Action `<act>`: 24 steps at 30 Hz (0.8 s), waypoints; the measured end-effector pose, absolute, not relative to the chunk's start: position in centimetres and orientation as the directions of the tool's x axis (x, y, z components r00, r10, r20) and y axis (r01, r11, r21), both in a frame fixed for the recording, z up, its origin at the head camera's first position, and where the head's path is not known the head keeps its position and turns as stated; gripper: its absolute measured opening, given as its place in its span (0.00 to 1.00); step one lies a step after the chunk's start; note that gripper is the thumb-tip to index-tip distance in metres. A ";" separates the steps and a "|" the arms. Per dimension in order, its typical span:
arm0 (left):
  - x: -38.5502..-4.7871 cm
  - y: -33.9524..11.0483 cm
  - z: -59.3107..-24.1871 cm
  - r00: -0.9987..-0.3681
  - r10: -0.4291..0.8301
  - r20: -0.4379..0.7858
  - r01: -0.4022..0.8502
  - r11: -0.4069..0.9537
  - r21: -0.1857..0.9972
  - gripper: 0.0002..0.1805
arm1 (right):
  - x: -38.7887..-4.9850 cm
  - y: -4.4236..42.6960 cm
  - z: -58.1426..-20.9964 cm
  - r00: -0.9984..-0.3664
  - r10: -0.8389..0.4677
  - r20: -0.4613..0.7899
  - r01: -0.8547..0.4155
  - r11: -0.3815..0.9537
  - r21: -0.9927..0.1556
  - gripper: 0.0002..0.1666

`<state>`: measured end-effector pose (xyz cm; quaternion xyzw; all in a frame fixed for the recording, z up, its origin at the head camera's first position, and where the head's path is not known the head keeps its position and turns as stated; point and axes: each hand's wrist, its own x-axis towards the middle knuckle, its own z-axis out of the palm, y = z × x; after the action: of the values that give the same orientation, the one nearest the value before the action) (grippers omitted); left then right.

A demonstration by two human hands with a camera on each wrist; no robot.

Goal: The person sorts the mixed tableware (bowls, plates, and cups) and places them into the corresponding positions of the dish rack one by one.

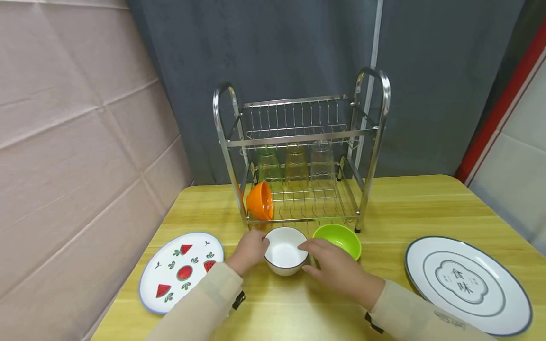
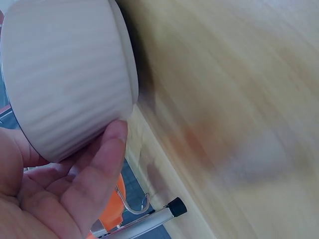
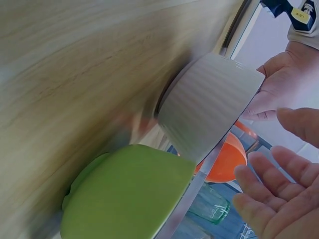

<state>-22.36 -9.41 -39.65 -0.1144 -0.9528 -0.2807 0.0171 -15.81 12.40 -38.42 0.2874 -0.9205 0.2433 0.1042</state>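
Note:
A white bowl (image 1: pixel 285 251) with a dark rim is at the front of the rack. My left hand (image 1: pixel 250 251) pinches its left side; in the left wrist view the fingers (image 2: pixel 102 164) lie against the ribbed outer wall near the base. On the bowl's other side is my right hand (image 1: pixel 337 267), its fingers (image 3: pixel 271 181) spread and apart from the bowl in the right wrist view. Close beyond that hand sits a green bowl (image 1: pixel 341 239), which it partly covers in the head view. Whether the white bowl touches the table cannot be made out.
A two-tier metal dish rack (image 1: pixel 294 141) stands at the back. Its lower tier bears an orange bowl (image 1: pixel 259 201) tipped on its side and three glasses (image 1: pixel 296 168). A watermelon-patterned plate (image 1: pixel 170 258) lies left, a white plate with dark characters (image 1: pixel 490 265) right.

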 end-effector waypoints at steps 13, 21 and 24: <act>-21.9 -9.4 -38.4 -0.970 0.222 0.100 0.242 0.824 0.512 0.15 | -16.1 11.0 -37.6 -0.704 -0.614 0.357 -0.707 0.655 -0.266 0.19; -21.5 -9.3 -37.5 -0.972 0.222 0.077 0.229 0.819 0.527 0.18 | -16.3 10.4 -36.6 -0.663 -0.690 0.292 -0.748 0.633 -0.202 0.17; -21.4 -9.2 -37.2 -0.970 0.231 0.072 0.234 0.821 0.521 0.18 | -16.3 10.3 -36.3 -0.656 -0.701 0.280 -0.753 0.630 -0.190 0.16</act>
<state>-21.41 -9.23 -37.19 -0.1220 -0.9542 -0.2733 0.0026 -16.34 10.27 -36.34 0.4047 -0.8982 0.1461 0.0902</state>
